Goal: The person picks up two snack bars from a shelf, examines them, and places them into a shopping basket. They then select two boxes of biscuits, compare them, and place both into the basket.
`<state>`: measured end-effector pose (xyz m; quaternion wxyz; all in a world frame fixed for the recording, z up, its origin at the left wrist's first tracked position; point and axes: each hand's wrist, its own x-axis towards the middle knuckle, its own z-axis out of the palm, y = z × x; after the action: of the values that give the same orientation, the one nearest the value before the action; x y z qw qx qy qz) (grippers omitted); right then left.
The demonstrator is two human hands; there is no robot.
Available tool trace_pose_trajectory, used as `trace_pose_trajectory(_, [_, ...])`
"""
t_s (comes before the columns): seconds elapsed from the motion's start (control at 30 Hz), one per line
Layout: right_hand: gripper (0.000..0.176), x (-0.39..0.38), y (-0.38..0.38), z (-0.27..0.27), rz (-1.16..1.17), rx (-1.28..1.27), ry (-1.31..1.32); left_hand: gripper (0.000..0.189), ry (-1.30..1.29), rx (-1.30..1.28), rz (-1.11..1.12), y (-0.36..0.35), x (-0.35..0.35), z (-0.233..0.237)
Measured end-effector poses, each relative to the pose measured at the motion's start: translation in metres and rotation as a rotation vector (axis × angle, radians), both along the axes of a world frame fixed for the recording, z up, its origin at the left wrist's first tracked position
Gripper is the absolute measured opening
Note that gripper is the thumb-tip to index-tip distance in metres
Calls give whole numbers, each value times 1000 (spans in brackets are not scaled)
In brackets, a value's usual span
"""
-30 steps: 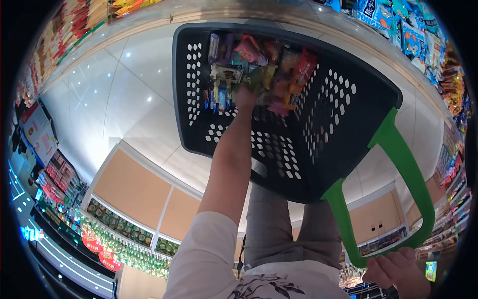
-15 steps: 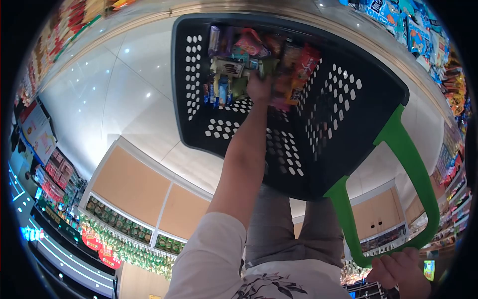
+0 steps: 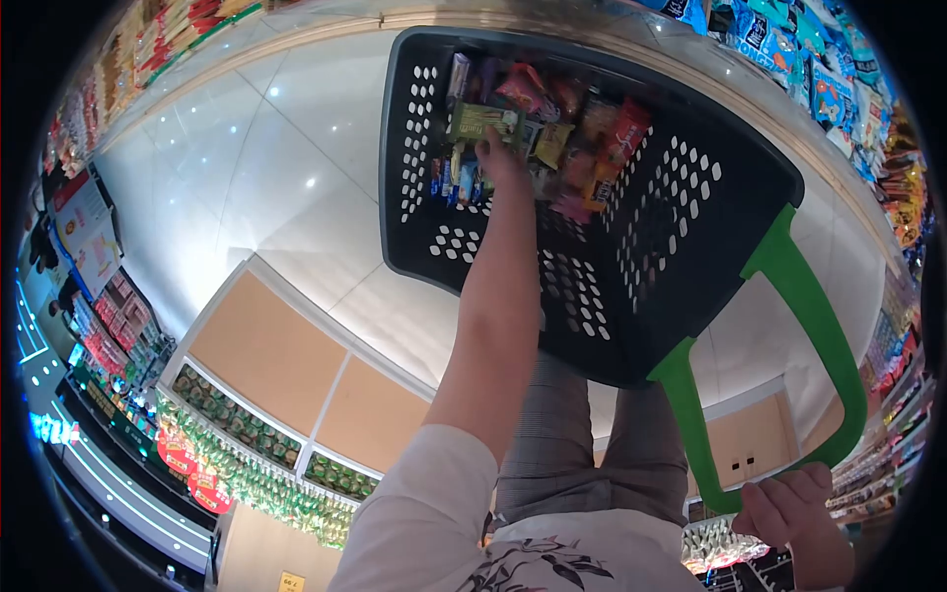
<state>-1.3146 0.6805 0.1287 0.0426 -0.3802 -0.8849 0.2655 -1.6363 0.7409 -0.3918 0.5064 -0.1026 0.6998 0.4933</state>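
Note:
My left hand (image 3: pixel 501 166) reaches into a dark grey shopping basket (image 3: pixel 681 296) with perforated walls. Its fingers are on a green snack packet (image 3: pixel 486 122), one finger on top and the others hidden. Around it lie a yellow-olive packet (image 3: pixel 552 144), a red packet (image 3: pixel 628 130), a pink-red packet (image 3: pixel 525 87), a purple packet (image 3: pixel 459 77) and several small blue packets (image 3: pixel 464 184). Down at the right, my right hand (image 3: pixel 786 508) is wrapped round the green basket handle (image 3: pixel 824 326).
Pale floor tiles (image 3: pixel 266 148) lie left of the basket. Blue snack bags (image 3: pixel 834 89) fill a shelf at the upper right. A low cabinet (image 3: pixel 266 340) with green packets hanging along it stands at the lower left. A display board (image 3: pixel 87 232) is farther left.
My left hand has moved slightly left within the basket. The green packet now covers the spot where a pale packet showed. The basket has shifted a little right in view; my right hand stays on the handle.

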Motion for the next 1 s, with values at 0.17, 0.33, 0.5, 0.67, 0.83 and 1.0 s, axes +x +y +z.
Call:
trace_pose_trajectory(0.17, [22, 0, 0, 4, 25, -38, -59, 41, -232, -94, 129, 5, 7, 10])
trace_pose_trajectory(0.33, [21, 2, -4, 2, 29, -29, -47, 39, -325, 90, 217, 1, 8, 13])
trace_pose_trajectory(0.5, [20, 2, -1, 6, 49, -53, -87, 38, -270, 215, 223, -15, -14, -72])
trace_pose_trajectory(0.67, [20, 0, -2, 5, 31, -40, -81, 36, -361, 210, 517, -22, -13, -113])
trace_pose_trajectory(0.83, [20, 1, -3, 7, 30, -51, -102, 40, -402, -104, 551, 13, -4, 3])
trace_pose_trajectory(1.0, [23, 0, 0, 6, 34, -61, -67, 39, -475, -34, 277, -4, -16, -15])
